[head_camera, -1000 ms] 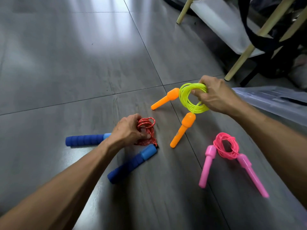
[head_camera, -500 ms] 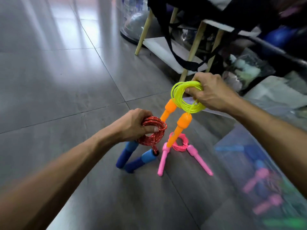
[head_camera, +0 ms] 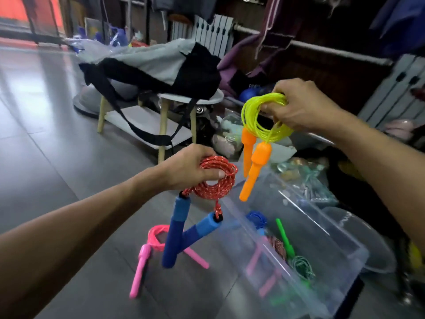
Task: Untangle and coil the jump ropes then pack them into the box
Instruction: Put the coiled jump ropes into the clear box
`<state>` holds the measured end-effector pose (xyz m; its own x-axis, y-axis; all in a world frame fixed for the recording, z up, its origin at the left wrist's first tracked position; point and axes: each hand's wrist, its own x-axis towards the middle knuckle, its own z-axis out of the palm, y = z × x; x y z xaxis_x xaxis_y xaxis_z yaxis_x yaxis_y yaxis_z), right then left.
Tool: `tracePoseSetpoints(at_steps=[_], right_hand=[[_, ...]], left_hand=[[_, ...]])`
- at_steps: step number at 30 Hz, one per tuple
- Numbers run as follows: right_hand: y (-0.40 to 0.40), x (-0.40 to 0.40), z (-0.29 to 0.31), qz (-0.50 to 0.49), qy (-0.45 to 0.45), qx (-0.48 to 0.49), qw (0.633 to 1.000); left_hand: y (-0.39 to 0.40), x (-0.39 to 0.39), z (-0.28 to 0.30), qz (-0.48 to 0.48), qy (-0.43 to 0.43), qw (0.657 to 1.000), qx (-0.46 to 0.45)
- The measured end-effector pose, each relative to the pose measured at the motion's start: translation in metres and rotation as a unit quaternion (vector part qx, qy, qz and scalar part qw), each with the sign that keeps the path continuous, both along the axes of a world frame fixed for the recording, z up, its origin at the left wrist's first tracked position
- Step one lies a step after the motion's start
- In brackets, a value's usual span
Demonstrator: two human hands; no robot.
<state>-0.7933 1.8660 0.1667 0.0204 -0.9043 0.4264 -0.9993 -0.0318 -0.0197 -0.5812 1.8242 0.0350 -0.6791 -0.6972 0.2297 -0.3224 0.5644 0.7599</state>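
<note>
You are in the packing step now: two ropes are already coiled and both are lifted off the floor, on the way to the box. Your left hand (head_camera: pixel 190 166), in the middle of the frame, grips the red rope (head_camera: pixel 217 178) by its coil, with the fingers curled around the loops; its two blue foam handles (head_camera: pixel 178 229) hang down below the hand. Your right hand (head_camera: pixel 303 104), in the upper right of the frame, pinches the yellow-green rope (head_camera: pixel 256 118) at the top of its coil, and the two orange handles (head_camera: pixel 254 166) hang under it, just above the far corner of the box. The clear plastic box (head_camera: pixel 340 240) stands open in the lower right of the frame; inside I can see other ropes, among them a green one (head_camera: pixel 299 265) and a blue one (head_camera: pixel 256 217), but the blur does not let me count them. One pink rope (head_camera: pixel 158 236) lies coiled on the floor in the lower centre, just beside the left wall of the box, and nobody holds it. I judge that the next move asks you to bring each coil over the open box and lower it before letting go, so that the loops do not spring apart. The hanging handles may catch on the rim, so guide them inside first. The yellow-green rope looks stiff and springy, so it may uncoil more easily than the red one. After that the pink rope remains to pick up.
</note>
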Motion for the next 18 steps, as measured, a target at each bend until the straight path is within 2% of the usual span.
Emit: tracePoseSetpoints(at_steps=[6, 12, 15, 18], right_hand=[[0.044, -0.083, 0.044, -0.074, -0.007, -0.020, 0.997], [0.078, -0.152, 0.065, -0.128, -0.017, -0.035, 0.991], [0.092, -0.176, 0.050, -0.141, -0.019, -0.023, 0.990], [0.106, -0.193, 0.009, -0.150, -0.009, -0.003, 0.989]], left_hand=[[0.011, -0.103, 0.049, -0.058, 0.061, 0.996, 0.011], [0.019, -0.190, 0.074, -0.062, 0.075, 0.995, -0.021], [0.022, -0.216, 0.063, -0.079, 0.047, 0.995, -0.027], [0.024, -0.231, 0.028, -0.105, 0.016, 0.994, -0.009]])
